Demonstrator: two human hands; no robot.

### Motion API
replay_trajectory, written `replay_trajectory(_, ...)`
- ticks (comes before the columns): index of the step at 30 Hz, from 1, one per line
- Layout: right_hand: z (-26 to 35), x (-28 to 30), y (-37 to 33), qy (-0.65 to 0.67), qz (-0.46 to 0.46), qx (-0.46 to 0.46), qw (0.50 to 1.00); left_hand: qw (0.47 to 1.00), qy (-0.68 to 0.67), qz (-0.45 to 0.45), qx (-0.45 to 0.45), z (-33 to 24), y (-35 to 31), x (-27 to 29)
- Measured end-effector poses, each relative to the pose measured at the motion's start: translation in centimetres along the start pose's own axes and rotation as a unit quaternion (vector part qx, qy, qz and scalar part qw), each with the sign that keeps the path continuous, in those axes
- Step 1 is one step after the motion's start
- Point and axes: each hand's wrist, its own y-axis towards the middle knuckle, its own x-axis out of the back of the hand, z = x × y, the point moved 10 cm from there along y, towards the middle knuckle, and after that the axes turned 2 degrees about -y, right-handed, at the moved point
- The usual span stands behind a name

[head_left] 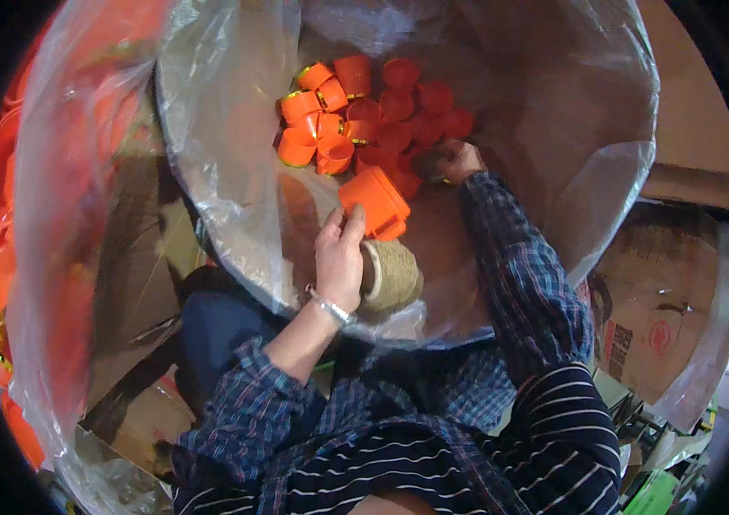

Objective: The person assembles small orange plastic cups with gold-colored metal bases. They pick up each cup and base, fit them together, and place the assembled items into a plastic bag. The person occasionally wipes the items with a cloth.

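My left hand (340,262) grips an orange plastic cup-like piece (373,202), boxy on top with a small tab low on its side, between thumb and fingers. Right beside that hand lies a spool of tan twine (392,275), its pale core end facing the wrist. My right hand (459,161) reaches to the near right edge of a cluster of orange plastic cups (330,124), several with gold bands. Its fingers are curled together in shadow, and what they hold, if anything, cannot be made out.
A clear plastic bag (249,232) lines the round container around the cups. More orange plastic pieces (0,202) show through plastic at the far left. Cardboard boxes stand at left (137,275) and right (652,292). A green item (652,493) lies at the lower right.
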Motion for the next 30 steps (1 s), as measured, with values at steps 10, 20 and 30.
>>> replay_trajectory(10,21.3,8.0,-18.0,0.2,-0.156,0.15,0.956,0.966,-0.193,0.151,0.086,-0.8,-1.8,-2.4)
replay_trajectory(20,19.7,5.5,-16.9,0.321,-0.163,0.099,0.928,0.942,-0.203,0.249,0.094,-1.8,-3.4,-4.5)
replay_trajectory(30,16.9,3.2,-16.7,0.344,-0.132,0.015,0.93,0.965,-0.06,0.251,0.05,-1.2,-3.2,-5.1)
